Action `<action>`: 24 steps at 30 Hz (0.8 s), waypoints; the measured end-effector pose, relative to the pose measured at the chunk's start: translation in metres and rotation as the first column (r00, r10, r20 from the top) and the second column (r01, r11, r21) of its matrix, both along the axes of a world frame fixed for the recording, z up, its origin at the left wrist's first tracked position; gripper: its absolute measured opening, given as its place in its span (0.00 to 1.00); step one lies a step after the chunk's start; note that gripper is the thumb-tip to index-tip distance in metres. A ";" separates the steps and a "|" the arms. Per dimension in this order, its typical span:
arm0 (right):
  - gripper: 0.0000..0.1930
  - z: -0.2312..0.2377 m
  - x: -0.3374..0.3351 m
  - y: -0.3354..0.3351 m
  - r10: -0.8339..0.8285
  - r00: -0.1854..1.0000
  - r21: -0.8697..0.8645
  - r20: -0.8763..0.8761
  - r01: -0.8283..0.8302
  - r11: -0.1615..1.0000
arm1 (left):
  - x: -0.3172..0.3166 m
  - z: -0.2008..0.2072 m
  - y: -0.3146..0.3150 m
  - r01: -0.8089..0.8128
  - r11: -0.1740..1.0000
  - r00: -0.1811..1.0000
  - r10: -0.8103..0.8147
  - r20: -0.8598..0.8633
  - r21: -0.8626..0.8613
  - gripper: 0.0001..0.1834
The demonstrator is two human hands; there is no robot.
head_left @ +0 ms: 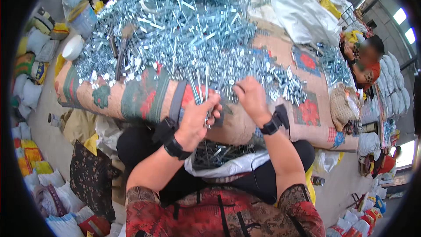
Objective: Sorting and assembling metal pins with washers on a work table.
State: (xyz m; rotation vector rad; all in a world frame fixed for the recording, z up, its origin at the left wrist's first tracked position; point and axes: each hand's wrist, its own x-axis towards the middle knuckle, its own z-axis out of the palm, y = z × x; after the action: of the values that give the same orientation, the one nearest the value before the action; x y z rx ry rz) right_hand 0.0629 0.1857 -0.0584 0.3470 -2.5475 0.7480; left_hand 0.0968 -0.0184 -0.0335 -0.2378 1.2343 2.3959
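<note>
Rods [199,88] stand nearly upright, tips away from me, my left hand [197,118] clamped on them at the table [144,98] edge; right hand [251,96] pinches, probably another, hidden.

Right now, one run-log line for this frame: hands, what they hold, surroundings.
left hand: grips bundle of long thin silver metal rods | right hand: picking in heap of silver metal fasteners | surface: patterned cloth | lap: white bag
</note>
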 end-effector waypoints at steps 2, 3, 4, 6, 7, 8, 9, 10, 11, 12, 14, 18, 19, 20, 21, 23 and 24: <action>0.06 -0.005 -0.004 -0.005 0.013 1.000 0.160 -0.007 -0.011 0.987 | 0.003 -0.003 -0.002 0.009 1.000 0.999 -0.009 0.031 -0.020 0.09; 0.06 -0.005 -0.001 -0.006 0.007 1.000 0.174 0.027 -0.012 0.985 | 0.003 -0.007 -0.003 0.021 1.000 0.999 -0.020 0.041 -0.017 0.09; 0.06 -0.002 0.000 -0.003 0.015 1.000 0.179 -0.010 -0.013 0.984 | 0.004 -0.010 -0.003 0.039 0.999 0.998 -0.039 0.054 -0.010 0.10; 0.07 0.001 0.006 0.007 0.003 1.000 0.139 0.011 -0.004 0.990 | 0.008 -0.009 -0.001 0.049 0.999 0.997 -0.049 0.054 -0.005 0.09; 0.07 0.004 0.007 0.012 0.007 1.000 0.143 -0.004 -0.006 0.990 | 0.009 -0.008 0.000 0.109 0.994 0.992 -0.107 0.062 -0.028 0.09; 0.07 0.006 0.008 0.017 -0.021 0.996 -0.105 0.090 0.030 0.994 | 0.009 -0.007 0.001 0.170 0.984 0.983 -0.166 0.073 -0.052 0.09; 0.07 0.014 0.010 0.019 -0.021 0.981 -0.344 0.195 0.088 0.935 | 0.010 -0.005 0.002 0.180 0.984 0.980 -0.178 0.084 -0.016 0.09; 0.07 0.022 0.011 0.022 -0.020 0.981 -0.343 0.192 0.086 0.935 | 0.010 -0.004 0.003 0.179 0.984 0.981 -0.177 0.081 -0.015 0.09; 0.07 0.031 0.014 0.025 0.131 0.938 -0.642 0.322 0.115 0.758 | 0.011 -0.003 0.004 0.231 0.973 0.970 -0.229 0.088 -0.018 0.09; 0.06 0.041 0.016 0.026 0.310 0.872 -0.850 0.379 0.196 0.489 | 0.010 -0.001 0.006 0.287 0.958 0.954 -0.284 0.092 -0.022 0.09; 0.06 0.046 0.023 0.029 0.350 0.866 -0.860 0.357 0.158 0.485 | 0.012 -0.002 0.009 0.312 0.949 0.948 -0.307 0.089 -0.043 0.09; 0.07 0.050 0.037 0.032 0.431 0.834 -0.844 0.343 0.072 0.532 | 0.011 -0.003 0.015 0.374 0.927 0.927 -0.373 0.049 -0.029 0.10; 0.08 0.049 0.039 0.033 0.414 0.849 -0.838 0.329 0.061 0.542 | 0.012 -0.004 0.017 0.382 0.924 0.924 -0.381 0.044 -0.016 0.10; 0.08 0.049 0.041 0.034 0.397 0.862 -0.833 0.315 0.050 0.551 | 0.013 -0.004 0.019 0.390 0.921 0.920 -0.389 0.039 -0.003 0.11; 0.09 0.051 0.044 0.029 0.359 0.881 -0.860 0.307 0.095 0.501 | 0.015 -0.006 0.021 0.369 0.929 0.928 -0.370 0.036 0.030 0.12; 0.09 0.048 0.046 0.026 0.429 0.825 -0.872 0.368 0.147 0.466 | 0.015 -0.007 0.022 0.343 0.939 0.939 -0.344 0.025 0.035 0.13; 0.09 0.047 0.051 0.024 0.493 0.753 -0.872 0.436 0.216 0.440 | 0.018 -0.008 0.023 0.319 0.946 0.947 -0.321 0.028 0.052 0.14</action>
State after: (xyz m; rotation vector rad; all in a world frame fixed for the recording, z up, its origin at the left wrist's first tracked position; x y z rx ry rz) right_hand 0.1138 0.2098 -0.0114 -0.1066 -2.1580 2.5344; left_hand 0.1144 0.0044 -0.0419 -0.0590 1.1037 2.1269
